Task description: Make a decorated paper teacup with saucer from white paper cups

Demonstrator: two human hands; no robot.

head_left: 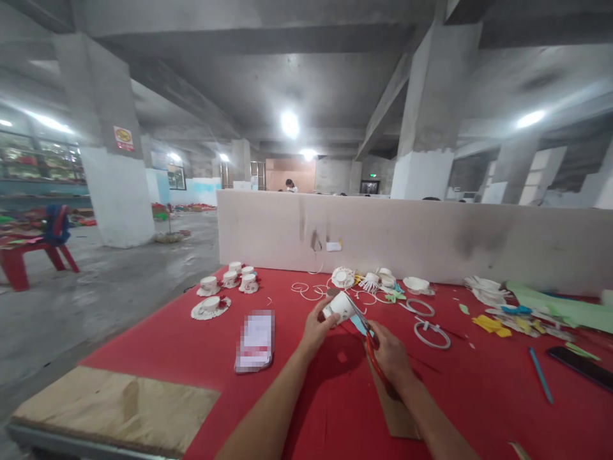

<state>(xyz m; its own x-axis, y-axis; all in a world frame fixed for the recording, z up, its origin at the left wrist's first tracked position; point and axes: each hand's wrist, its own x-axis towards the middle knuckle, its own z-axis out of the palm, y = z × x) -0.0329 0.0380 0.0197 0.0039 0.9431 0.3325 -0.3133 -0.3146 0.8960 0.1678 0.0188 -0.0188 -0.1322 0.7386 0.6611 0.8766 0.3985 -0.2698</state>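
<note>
In my left hand (318, 324) is a white paper cup (339, 308), tilted, with small dark marks on its side. My right hand (389, 352) grips red-handled scissors (371, 351), whose blades reach up to the cup's right edge. A light blue piece (358, 323) shows just below the blades; whether it touches the cup I cannot tell. Under my right forearm lies a strip of brown cardboard (395, 409). White rings of cord (431, 333) rest on the red table to the right of my hands.
Several finished-looking white cup shapes (209, 286) stand at the table's far left. A phone with a blurred screen (255, 341) lies nearer. Cut cups (343, 277), yellow scraps (491, 326), a blue pencil (541, 375) and a black phone (581, 367) are spread rightward. A pale partition (393, 230) closes the back edge.
</note>
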